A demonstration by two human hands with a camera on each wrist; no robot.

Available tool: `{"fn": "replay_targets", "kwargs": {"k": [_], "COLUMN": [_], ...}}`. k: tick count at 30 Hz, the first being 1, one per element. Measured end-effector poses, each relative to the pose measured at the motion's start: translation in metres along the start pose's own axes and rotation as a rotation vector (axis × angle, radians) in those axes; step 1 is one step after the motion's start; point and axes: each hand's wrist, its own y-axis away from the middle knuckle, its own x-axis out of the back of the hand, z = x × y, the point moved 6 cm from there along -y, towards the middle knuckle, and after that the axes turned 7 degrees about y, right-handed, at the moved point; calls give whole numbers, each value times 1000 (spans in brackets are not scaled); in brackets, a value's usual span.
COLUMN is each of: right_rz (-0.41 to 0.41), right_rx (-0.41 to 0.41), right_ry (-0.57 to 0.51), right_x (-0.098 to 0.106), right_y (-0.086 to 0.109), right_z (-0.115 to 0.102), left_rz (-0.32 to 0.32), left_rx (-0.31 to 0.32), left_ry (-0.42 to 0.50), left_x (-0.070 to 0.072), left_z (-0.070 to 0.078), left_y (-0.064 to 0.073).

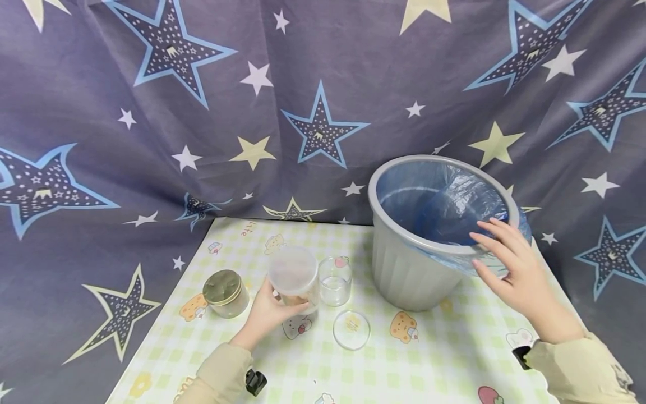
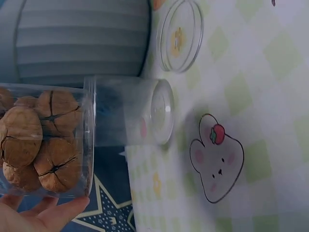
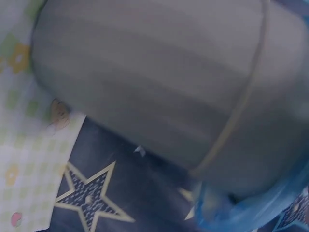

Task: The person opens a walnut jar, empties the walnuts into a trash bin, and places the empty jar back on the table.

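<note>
My left hand (image 1: 272, 311) grips a clear jar (image 1: 294, 283) with a frosted lid (image 1: 292, 269), above the table. Inside it, the left wrist view shows several round brown nuts (image 2: 58, 164) with split shells; fingertips lie along its side. Just behind the jar stands an empty clear glass (image 1: 335, 283). A clear round lid (image 1: 351, 330) lies flat in front of that glass. My right hand (image 1: 520, 275), fingers spread, hovers by the front right rim of a grey bin (image 1: 414, 280), holding nothing visible. Blue plastic bag (image 1: 449, 202) lines this bin and hangs over its rim.
Left of my left hand stands a short jar with a gold lid (image 1: 222, 286). A checked cloth with cartoon prints covers the table (image 1: 404, 373). Behind it hangs a dark curtain (image 1: 353, 56) with stars, close to the bin's back.
</note>
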Motion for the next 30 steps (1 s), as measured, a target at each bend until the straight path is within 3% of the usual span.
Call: {"fn": "replay_targets", "kwargs": {"k": [4, 10, 20, 30], "right_rz": [75, 69, 61, 7], "right_rx": [116, 227, 296, 306], "right_ry": [-45, -111, -188, -269], "right_x": [-5, -20, -39, -65], "right_y": [-8, -10, -5, -9], "right_z": [-28, -61, -95, -124], "left_rz": [-25, -52, -95, -126], "left_rx": [-5, -10, -23, -119], "left_ry": [9, -27, -59, -103], "left_x": [-8, -21, -33, -49], "left_z": [4, 11, 15, 28], "left_y": [1, 2, 4, 5]}}
